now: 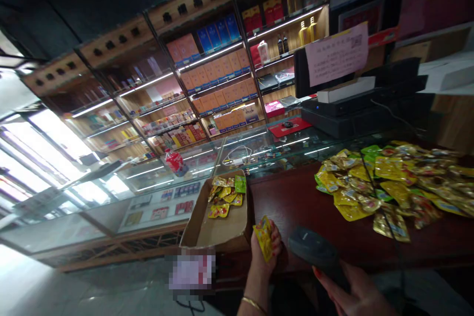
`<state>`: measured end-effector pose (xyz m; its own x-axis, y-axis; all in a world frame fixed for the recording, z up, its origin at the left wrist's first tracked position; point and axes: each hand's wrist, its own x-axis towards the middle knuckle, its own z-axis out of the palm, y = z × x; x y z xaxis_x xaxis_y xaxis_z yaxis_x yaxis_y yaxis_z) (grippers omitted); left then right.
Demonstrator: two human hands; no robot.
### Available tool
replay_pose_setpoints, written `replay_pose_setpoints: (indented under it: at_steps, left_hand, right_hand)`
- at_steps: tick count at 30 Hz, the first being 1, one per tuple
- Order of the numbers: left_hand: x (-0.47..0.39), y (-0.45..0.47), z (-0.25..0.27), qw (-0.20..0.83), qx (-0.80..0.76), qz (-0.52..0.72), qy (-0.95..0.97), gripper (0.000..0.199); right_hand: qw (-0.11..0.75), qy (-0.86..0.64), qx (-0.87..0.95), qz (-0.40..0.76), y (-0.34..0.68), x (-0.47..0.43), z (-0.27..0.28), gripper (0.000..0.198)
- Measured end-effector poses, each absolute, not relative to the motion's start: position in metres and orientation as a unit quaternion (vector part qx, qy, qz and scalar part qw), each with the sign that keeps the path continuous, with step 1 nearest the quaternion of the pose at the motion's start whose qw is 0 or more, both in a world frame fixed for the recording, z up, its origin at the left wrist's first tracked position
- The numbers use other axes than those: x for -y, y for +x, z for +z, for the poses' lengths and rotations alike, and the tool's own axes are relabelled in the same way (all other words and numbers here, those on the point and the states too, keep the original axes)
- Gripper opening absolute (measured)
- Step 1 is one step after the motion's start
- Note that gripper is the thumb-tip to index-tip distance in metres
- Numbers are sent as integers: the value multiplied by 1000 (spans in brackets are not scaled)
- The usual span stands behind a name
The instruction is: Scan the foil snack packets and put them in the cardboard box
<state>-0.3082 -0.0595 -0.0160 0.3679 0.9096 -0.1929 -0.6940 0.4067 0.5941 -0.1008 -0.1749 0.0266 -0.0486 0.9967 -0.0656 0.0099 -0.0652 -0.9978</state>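
Dark reddish counter (285, 200) in a shop, lit shelves (218, 79) behind. Yellow packet (263, 238) sits tilted in the left hand (275, 243), fingers closed on it, between box and scanner. Right hand (351, 286) is wrapped around the handle of a dark handheld scanner (313, 246), its head near the packet but apart; trigger contact cannot be determined. Left of these, an open cardboard box (224, 234) contains small packets (225, 195) toward its far end. Rightward, a heap of gold, yellow and green packets (392, 173) covers the counter. Beyond stands a glass display case (200, 158).
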Motion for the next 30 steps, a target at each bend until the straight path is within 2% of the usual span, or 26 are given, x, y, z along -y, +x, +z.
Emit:
replay_pose_setpoints:
  at_steps: [5,9,13,18,25,30]
  left_hand:
    - [60,-303,-13,762,-281,543,214,31]
    - [61,-297,-13,725,-300,577,227,15]
    - [54,-290,-15,683,-380,558,279,25]
    - [10,-253,-3,646,-468,488,356,32]
    - [-74,-141,29,708,-423,388,412,19]
    - [-79,-104,30,711,-437,309,456,31]
  right_hand:
    - [440,-528,532,494,-97,160,22,40]
    - [423,-466,565,534,-81,129,9,37]
    - [437,-397,537,602,-62,106,-16,44]
    - [504,-356,453,643,-53,101,-35,50]
    - [538,-375,390,646,-52,101,-34,53]
    - [551,-377,364,649,-51,98,-35,53]
